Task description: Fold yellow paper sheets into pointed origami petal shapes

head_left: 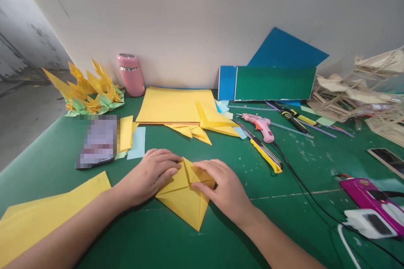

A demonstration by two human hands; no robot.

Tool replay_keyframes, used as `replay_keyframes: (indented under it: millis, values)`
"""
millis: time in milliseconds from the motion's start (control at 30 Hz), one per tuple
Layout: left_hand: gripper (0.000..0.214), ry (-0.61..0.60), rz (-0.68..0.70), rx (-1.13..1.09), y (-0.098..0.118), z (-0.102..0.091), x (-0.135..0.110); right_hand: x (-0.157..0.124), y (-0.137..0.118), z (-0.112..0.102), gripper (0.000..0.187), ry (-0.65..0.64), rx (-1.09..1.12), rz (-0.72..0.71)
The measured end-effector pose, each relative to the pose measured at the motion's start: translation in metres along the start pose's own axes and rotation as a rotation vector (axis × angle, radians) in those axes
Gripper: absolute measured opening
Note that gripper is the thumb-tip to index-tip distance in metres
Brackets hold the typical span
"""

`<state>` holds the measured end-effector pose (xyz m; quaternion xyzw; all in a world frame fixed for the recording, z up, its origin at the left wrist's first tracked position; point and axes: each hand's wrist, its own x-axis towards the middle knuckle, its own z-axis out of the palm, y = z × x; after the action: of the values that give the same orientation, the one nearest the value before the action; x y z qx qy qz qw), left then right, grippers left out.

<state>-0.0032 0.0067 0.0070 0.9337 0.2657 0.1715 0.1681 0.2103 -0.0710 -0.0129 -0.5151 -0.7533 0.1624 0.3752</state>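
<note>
A folded yellow paper piece (186, 197) lies on the green table (158, 239) in front of me, pointed toward me. My left hand (151, 174) presses flat on its upper left flap, fingers stretched together. My right hand (221, 185) rests on its upper right part, fingertips pushing down on a fold. Neither hand lifts the paper off the table.
A stack of yellow sheets (173, 105) and folded yellow pieces (202, 128) lie behind. Finished yellow-green paper shapes (88, 92) and a pink bottle (131, 74) stand at the back left. A pink glue gun (261, 126), yellow utility knife (267, 153), cables, phones and wooden models sit at right.
</note>
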Motion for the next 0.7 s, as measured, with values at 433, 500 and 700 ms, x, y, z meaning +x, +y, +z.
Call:
replay_keyframes:
  millis: [433, 500, 700]
  values:
    - [0.039, 0.128, -0.044, 0.103, 0.026, 0.011, -0.004, 0.003, 0.008, 0.002, 0.02, 0.176, 0.035, 0.153]
    - [0.042, 0.112, -0.029, 0.115, 0.029, 0.01, -0.004, 0.004, 0.011, 0.002, 0.022, 0.179, 0.07, 0.203]
    - [0.042, 0.072, 0.015, 0.261, 0.037, 0.016, -0.003, 0.007, 0.017, 0.0, 0.022, 0.186, -0.023, 0.16]
